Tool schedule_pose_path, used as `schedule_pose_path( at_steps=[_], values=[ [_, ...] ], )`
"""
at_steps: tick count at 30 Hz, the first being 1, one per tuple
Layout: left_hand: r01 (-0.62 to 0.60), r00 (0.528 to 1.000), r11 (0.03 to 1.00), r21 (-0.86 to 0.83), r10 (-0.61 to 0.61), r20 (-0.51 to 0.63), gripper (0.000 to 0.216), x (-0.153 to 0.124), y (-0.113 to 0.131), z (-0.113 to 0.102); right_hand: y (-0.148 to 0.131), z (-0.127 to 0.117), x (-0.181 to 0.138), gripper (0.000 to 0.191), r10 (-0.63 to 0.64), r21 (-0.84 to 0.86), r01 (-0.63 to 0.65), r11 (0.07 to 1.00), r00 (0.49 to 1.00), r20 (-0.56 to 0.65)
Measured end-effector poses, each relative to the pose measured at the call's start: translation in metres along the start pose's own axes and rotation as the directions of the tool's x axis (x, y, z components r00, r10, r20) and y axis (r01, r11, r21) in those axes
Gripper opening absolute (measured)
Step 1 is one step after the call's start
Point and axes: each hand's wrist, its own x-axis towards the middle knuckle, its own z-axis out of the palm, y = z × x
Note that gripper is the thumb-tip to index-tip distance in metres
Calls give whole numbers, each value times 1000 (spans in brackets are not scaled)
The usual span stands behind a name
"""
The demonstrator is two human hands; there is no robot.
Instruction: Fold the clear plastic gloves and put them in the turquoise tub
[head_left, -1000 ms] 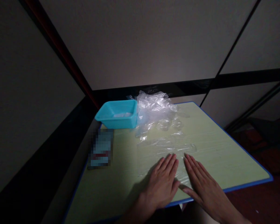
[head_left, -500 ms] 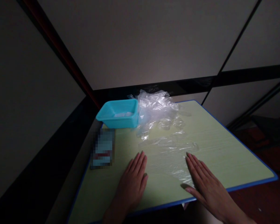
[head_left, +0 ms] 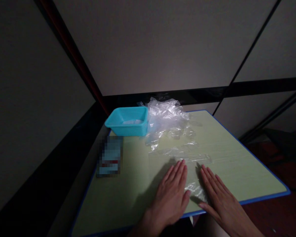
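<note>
A thin, clear piece of plastic film [head_left: 193, 187] lies spread on the table near its front edge; its exact kind is hard to make out. My left hand [head_left: 172, 194] is over the film's left part, palm down, fingers stretched out and holding nothing. Whether it presses on the film or hovers just above, I cannot tell. To the right, my right hand [head_left: 219, 197] is flat with its thumb apart, at the film's right side. Beyond both hands is a crumpled heap of clear plastic [head_left: 166, 115], with some finger-like shapes at its edges.
A turquoise plastic basin [head_left: 128, 130] with something whitish inside stands at the back left, against the heap. A blurred-out flat rectangular object [head_left: 110, 156] lies by the left edge. The pale green table [head_left: 239, 168] has a blue rim, with wall panels behind it.
My left hand has moved right, from beside the film to over it, closer to my right hand. My right hand has shifted only slightly. The view has turned a little.
</note>
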Motion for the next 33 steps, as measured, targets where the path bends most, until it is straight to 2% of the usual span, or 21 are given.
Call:
schedule_pose_path(
  at_steps=[3,7,16,25,33],
  values=[
    [-101,994,995,-17,101,32,55,17,18,9,2,4,-2,82,-10,-15,11,1000,1000,3],
    [-98,994,995,-29,100,54,54,22,20,17,3,7,-3,80,-18,-29,19,999,1000,13],
    [-62,997,998,-13,62,49,53,11,5,18,2,4,-2,84,-24,-39,25,999,1000,13],
    [44,998,998,54,-46,50,53,-14,-30,10,-1,2,2,85,-34,-19,34,999,999,15],
    [36,995,995,95,-44,86,58,-22,-48,4,-16,0,18,86,-58,-11,58,998,998,7]
  ],
)
